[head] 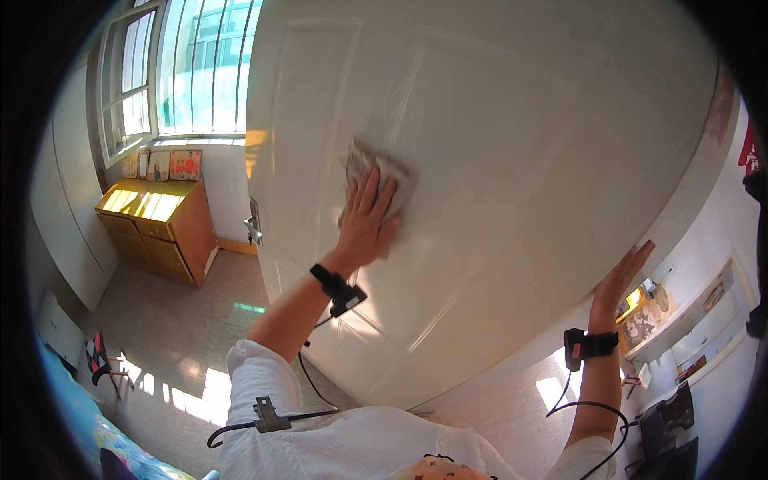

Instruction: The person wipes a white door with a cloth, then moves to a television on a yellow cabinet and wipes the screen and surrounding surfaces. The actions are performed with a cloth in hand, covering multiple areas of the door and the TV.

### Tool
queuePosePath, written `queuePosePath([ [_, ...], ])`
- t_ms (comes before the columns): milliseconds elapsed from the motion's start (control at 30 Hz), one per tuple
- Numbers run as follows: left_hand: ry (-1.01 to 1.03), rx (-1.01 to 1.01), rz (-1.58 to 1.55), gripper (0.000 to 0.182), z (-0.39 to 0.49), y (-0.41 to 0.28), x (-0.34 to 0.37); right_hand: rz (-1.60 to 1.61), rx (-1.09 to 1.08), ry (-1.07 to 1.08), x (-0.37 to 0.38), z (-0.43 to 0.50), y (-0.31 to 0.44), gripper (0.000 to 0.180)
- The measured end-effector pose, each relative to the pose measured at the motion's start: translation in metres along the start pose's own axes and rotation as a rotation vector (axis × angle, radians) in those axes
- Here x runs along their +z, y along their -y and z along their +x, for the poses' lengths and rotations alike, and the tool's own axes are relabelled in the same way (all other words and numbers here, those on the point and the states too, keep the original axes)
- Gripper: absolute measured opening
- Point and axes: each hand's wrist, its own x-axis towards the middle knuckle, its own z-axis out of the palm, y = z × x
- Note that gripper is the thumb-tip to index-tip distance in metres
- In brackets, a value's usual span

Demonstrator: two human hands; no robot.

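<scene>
My left hand (367, 219) lies spread on a folded, greyish cloth (393, 165), pressing it against the face of a white panelled door (510, 180). The cloth and fingertips look slightly blurred. Raised mouldings run across the door around the cloth. A metal lever handle (253, 225), with what looks like a key below it, sits at the door's left edge. At the door's right side, my right hand (621, 276) rests flat by the white door frame (678, 207), fingers extended and holding nothing. Exactly which surface its palm touches is hidden.
Left of the door, a wooden cabinet (162, 231) with framed photos (185, 165) stands below a barred window (204, 72). A folding stool (99, 360) and a blue floral bed cover (99, 429) lie lower left. Black chairs (666, 420) stand lower right. Cables (312, 384) hang from both wrist straps.
</scene>
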Motion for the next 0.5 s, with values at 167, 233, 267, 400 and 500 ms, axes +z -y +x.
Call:
queuePosePath([
  [167,0.141,-0.005,0.035,0.065,-0.095,0.014,-0.004,-0.152,-0.238,-0.054,0.01,-0.002,-0.021,0.07],
  [233,0.141,-0.01,0.045,0.066,-0.074,0.028,-0.01,-0.218,-0.317,-0.07,0.011,-0.002,-0.025,0.068],
  [267,0.116,-0.043,0.036,0.067,-0.049,0.041,-0.011,-0.233,-0.318,-0.057,0.009,-0.001,-0.025,0.068],
  [400,-0.105,-0.004,-0.009,0.065,0.095,0.081,-0.031,-0.243,-0.407,-0.034,0.008,-0.004,-0.019,0.066],
  [500,-0.216,0.036,-0.112,0.063,0.195,0.094,-0.058,-0.403,-0.501,-0.046,0.008,-0.006,-0.027,0.066],
])
